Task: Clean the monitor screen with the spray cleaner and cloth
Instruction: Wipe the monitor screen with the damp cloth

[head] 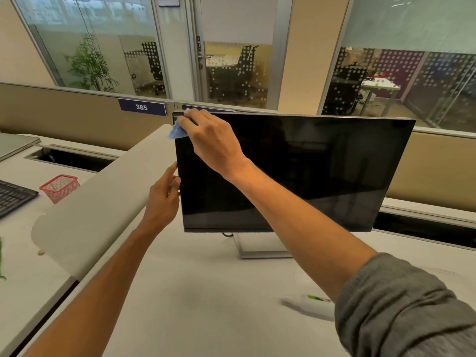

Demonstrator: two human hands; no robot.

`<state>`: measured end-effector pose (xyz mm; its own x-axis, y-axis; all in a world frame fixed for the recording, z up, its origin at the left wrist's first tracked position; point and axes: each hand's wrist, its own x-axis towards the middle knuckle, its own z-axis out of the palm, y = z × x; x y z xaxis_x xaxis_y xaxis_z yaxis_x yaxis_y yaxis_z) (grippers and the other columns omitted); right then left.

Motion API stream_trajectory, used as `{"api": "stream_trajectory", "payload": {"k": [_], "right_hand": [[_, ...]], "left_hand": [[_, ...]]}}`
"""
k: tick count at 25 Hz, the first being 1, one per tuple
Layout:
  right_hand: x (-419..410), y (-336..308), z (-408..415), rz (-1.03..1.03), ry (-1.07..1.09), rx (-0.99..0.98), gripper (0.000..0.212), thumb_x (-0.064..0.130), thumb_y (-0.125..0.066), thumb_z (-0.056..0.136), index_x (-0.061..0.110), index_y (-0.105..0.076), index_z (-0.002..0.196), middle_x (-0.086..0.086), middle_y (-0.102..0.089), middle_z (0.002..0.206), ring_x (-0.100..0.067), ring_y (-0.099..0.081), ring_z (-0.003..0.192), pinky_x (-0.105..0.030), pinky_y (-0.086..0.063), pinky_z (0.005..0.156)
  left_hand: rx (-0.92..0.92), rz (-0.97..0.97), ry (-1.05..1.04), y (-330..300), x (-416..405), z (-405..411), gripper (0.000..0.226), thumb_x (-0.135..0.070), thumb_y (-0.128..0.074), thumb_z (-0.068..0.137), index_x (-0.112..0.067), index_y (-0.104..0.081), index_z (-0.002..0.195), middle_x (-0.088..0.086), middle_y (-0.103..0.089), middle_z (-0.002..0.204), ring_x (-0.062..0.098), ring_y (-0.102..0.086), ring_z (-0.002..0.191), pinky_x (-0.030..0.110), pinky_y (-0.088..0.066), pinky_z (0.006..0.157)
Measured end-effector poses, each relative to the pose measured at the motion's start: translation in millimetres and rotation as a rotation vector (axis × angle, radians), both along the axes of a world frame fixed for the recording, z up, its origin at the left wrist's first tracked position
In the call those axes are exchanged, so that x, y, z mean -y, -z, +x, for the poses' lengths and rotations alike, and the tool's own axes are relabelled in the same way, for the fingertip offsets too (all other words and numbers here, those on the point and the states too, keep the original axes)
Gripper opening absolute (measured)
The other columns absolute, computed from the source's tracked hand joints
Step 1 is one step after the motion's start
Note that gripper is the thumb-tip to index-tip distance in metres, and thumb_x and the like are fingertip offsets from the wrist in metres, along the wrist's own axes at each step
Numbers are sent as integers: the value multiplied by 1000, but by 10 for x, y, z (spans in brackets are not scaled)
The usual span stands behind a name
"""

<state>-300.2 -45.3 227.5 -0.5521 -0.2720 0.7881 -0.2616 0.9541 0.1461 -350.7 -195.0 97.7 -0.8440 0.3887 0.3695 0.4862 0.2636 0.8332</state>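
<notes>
A black monitor (309, 171) stands on the white desk on a silver stand, its screen dark. My right hand (211, 140) presses a blue cloth (176, 132) against the screen's top left corner; most of the cloth is hidden under my fingers. My left hand (163, 199) holds the monitor's left edge about halfway down, thumb on the front bezel. A white spray bottle (311, 306) with a green label lies on its side on the desk at the lower right, partly hidden behind my right sleeve.
A curved grey divider panel (103, 215) runs to the left of the monitor. Beyond it sit a red mesh pen holder (59, 188) and a black keyboard (13, 197). A beige partition (64, 117) and glass office walls stand behind.
</notes>
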Motion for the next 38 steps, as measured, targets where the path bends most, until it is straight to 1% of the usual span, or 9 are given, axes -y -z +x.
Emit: {"api": "stream_trajectory", "payload": {"k": [2, 6, 10, 13, 16, 21, 27, 32, 38], "right_hand": [[-85, 13, 51, 12, 15, -49, 32, 6, -82, 67, 2, -71, 97, -15, -71, 97, -28, -69, 84, -36, -58, 73], [-434, 86, 202, 63, 158, -83, 21, 18, -69, 82, 13, -71, 102, -9, -65, 113, -26, -62, 101, -36, -50, 82], [-763, 118, 401, 13, 226, -118, 20, 22, -60, 87, 18, -71, 103, -6, -64, 104, -22, -62, 90, -31, -48, 72], [-1040, 129, 567, -69, 234, -119, 28, 24, -46, 93, 18, -70, 107, -4, -63, 102, -18, -62, 84, -28, -52, 68], [-1368, 163, 754, -106, 260, -122, 26, 22, -50, 93, 15, -69, 109, -6, -62, 106, -19, -63, 87, -29, -57, 70], [-1866, 199, 1059, -168, 310, -123, 22, 15, -57, 92, 11, -68, 110, -10, -62, 109, -21, -63, 85, -33, -58, 70], [-2474, 223, 1403, -265, 370, -154, 23, 18, -53, 95, 11, -69, 111, -9, -63, 114, -21, -64, 87, -28, -55, 76], [-2852, 226, 1645, -315, 405, -207, 22, 20, -53, 95, 10, -70, 105, -10, -64, 107, -23, -63, 80, -34, -54, 64], [-3065, 252, 1775, -396, 442, -224, 24, 21, -55, 94, 8, -69, 108, -10, -65, 104, -20, -62, 83, -23, -49, 70]], "left_hand": [[5, 6, -2, -4, -5, 3, 45, -29, -35, 101, -27, -32, 146, 11, -59, 131, 26, -57, 120, 50, -48, 99], [-7, -8, -15, 29, -1, -27, 48, -32, -36, 98, -28, -32, 146, 14, -55, 135, 31, -52, 125, 51, -46, 101], [-37, -34, -25, 40, 9, -63, 47, -31, -35, 99, -27, -32, 146, 13, -55, 136, 30, -53, 125, 51, -46, 101], [-51, -53, -51, 39, 3, -64, 47, -31, -35, 99, -25, -32, 146, 10, -49, 143, 30, -49, 130, 51, -45, 102], [-51, -57, -53, 33, -1, -57, 50, -37, -34, 97, -28, -31, 146, 8, -47, 144, 29, -48, 131, 50, -45, 102], [-52, -78, -59, 27, 14, -87, 49, -36, -34, 98, -27, -29, 147, 9, -48, 144, 29, -48, 130, 51, -44, 102], [-46, -81, -107, -1, -29, -17, 48, -32, -33, 100, -23, -30, 147, 9, -43, 147, 31, -44, 133, 51, -42, 104], [-45, -62, -108, -71, -61, 82, 46, -23, -33, 102, -18, -31, 147, 10, -43, 147, 32, -44, 133, 50, -41, 105], [-46, -83, -109, -86, -48, 90, 46, -25, -33, 101, -20, -30, 147, 10, -43, 147, 34, -45, 131, 51, -42, 103]]}}
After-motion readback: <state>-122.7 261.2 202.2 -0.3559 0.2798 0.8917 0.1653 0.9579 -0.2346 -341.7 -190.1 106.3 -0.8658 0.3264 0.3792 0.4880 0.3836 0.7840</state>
